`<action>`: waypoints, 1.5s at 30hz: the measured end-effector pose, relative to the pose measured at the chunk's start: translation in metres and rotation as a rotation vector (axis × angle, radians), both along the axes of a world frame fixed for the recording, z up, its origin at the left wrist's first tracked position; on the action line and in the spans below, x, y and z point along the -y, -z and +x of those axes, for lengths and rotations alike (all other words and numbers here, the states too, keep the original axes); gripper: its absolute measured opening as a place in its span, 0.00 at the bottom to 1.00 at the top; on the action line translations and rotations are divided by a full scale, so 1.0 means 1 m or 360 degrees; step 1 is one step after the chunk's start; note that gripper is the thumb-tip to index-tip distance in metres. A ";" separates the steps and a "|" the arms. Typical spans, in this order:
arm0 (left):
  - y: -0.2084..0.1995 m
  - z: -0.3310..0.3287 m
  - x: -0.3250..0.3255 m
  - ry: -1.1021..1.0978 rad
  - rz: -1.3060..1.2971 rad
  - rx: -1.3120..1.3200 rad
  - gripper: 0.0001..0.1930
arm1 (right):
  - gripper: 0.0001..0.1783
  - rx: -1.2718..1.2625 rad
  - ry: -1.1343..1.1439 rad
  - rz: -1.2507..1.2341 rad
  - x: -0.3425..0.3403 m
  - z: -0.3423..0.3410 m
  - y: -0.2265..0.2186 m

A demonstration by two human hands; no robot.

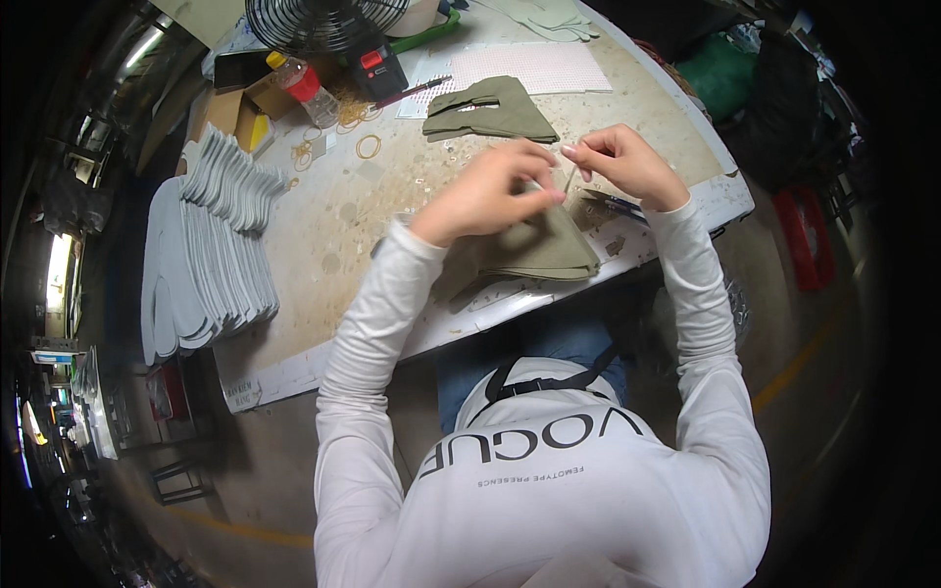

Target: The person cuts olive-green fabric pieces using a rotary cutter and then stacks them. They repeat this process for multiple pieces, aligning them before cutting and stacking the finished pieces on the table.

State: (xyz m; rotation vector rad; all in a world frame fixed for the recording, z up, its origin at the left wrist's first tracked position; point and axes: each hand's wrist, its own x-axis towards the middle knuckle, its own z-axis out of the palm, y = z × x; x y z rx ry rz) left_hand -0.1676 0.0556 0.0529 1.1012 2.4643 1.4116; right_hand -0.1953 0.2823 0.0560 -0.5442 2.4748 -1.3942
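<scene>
Above a stack of olive fabric pieces (549,245) near the table's front edge, my left hand (490,191) is closed, thumb and fingers drawn together and slightly smeared by motion. My right hand (627,167) pinches with thumb and forefinger just to its right. Between the fingertips shows a thin, narrow strip (570,178), too small to name. The left hand hides part of the stack. A second set of olive fabric pieces (490,110), with a slot-like opening, lies farther back. Beside my right wrist is a dark pointed tool (616,203), partly covered by the sleeve.
Fanned grey cut pieces (211,260) cover the table's left side. Behind them stand a cardboard box (230,110), a bottle with a yellow cap (306,90) and a black fan (328,20). Rubber bands (368,147), a pen (412,92) and patterned paper sheets (539,69) lie farther back.
</scene>
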 end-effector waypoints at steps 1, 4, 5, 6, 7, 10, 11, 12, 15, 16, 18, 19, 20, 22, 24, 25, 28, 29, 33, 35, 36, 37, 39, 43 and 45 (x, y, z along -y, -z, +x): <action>0.001 -0.003 -0.007 0.0251 -0.0036 -0.0109 0.09 | 0.25 -0.0023 -0.0106 -0.0299 0.008 0.003 -0.005; -0.001 0.006 -0.010 0.0141 -0.0044 0.0122 0.09 | 0.23 -0.0096 -0.0250 -0.0676 0.008 0.016 -0.025; -0.005 0.009 -0.005 0.0039 -0.0011 0.0067 0.10 | 0.20 -0.0057 -0.0223 -0.0780 0.007 0.020 -0.027; -0.011 0.012 0.005 -0.0060 0.0017 0.0015 0.11 | 0.20 -0.0034 -0.0154 -0.0657 0.006 0.021 -0.027; -0.016 0.016 0.013 -0.0157 0.0063 -0.0053 0.12 | 0.19 -0.0058 -0.0102 -0.0587 0.009 0.023 -0.022; -0.021 0.028 0.026 -0.0284 -0.0062 -0.0110 0.12 | 0.13 -0.0192 0.0058 -0.0219 0.024 0.016 0.009; -0.020 0.032 0.027 -0.0224 -0.0047 -0.0135 0.09 | 0.14 -0.0228 0.0039 -0.0182 0.027 0.011 0.020; -0.018 0.034 0.026 -0.0232 -0.0039 -0.0106 0.10 | 0.14 -0.0189 0.0095 -0.0040 0.030 0.008 0.031; -0.013 0.038 0.021 -0.0249 0.0027 -0.0098 0.11 | 0.16 -0.0375 0.0057 0.0144 0.037 0.002 0.055; -0.012 0.038 0.020 -0.0263 0.0034 -0.0109 0.11 | 0.17 -0.0300 0.0032 0.0103 0.037 0.001 0.059; -0.011 0.039 0.021 -0.0320 -0.0007 -0.0069 0.10 | 0.18 -0.0219 -0.0033 0.0039 0.038 0.001 0.062; -0.012 0.040 0.023 -0.0360 -0.0055 -0.0018 0.10 | 0.18 -0.0163 0.0007 0.0007 0.038 0.002 0.062; -0.014 0.040 0.024 -0.0405 -0.0106 0.0046 0.09 | 0.19 -0.0136 0.0044 -0.0032 0.038 0.004 0.061; -0.016 0.040 0.025 -0.0446 -0.0080 -0.0017 0.10 | 0.19 -0.0157 0.0106 0.0001 0.039 0.010 0.056; -0.020 0.041 0.026 -0.0512 -0.0074 -0.0068 0.10 | 0.20 -0.0249 0.0157 0.0145 0.036 0.021 0.049; -0.022 0.043 0.027 -0.0554 -0.0080 -0.0090 0.10 | 0.21 -0.0366 0.0205 0.0209 0.035 0.029 0.047; -0.028 0.055 0.036 -0.0715 -0.0175 -0.0148 0.11 | 0.24 -0.0589 0.0339 0.0359 0.035 0.057 0.042; -0.029 0.059 0.040 -0.0781 -0.0220 -0.0165 0.11 | 0.25 -0.0576 0.0375 0.0382 0.036 0.064 0.041; -0.029 0.070 0.047 -0.0799 -0.0277 -0.0101 0.10 | 0.24 -0.0489 0.0463 0.0396 0.039 0.076 0.038; -0.028 0.075 0.046 -0.0803 -0.0263 -0.0088 0.10 | 0.23 -0.0431 0.0501 0.0381 0.041 0.077 0.036; -0.027 0.077 0.046 -0.0808 -0.0270 -0.0086 0.10 | 0.23 -0.0398 0.0526 0.0367 0.041 0.078 0.035; -0.027 0.078 0.046 -0.0807 -0.0272 -0.0079 0.10 | 0.22 -0.0333 0.0538 0.0359 0.041 0.079 0.034; -0.027 0.081 0.046 -0.0814 -0.0274 -0.0069 0.10 | 0.21 -0.0283 0.0544 0.0403 0.038 0.082 0.031; -0.028 0.083 0.047 -0.0837 -0.0263 -0.0053 0.10 | 0.25 -0.0455 0.0503 0.0302 0.031 0.090 0.029; -0.028 0.082 0.047 -0.0827 -0.0257 -0.0056 0.10 | 0.38 -0.0832 0.0321 0.0282 0.028 0.095 0.031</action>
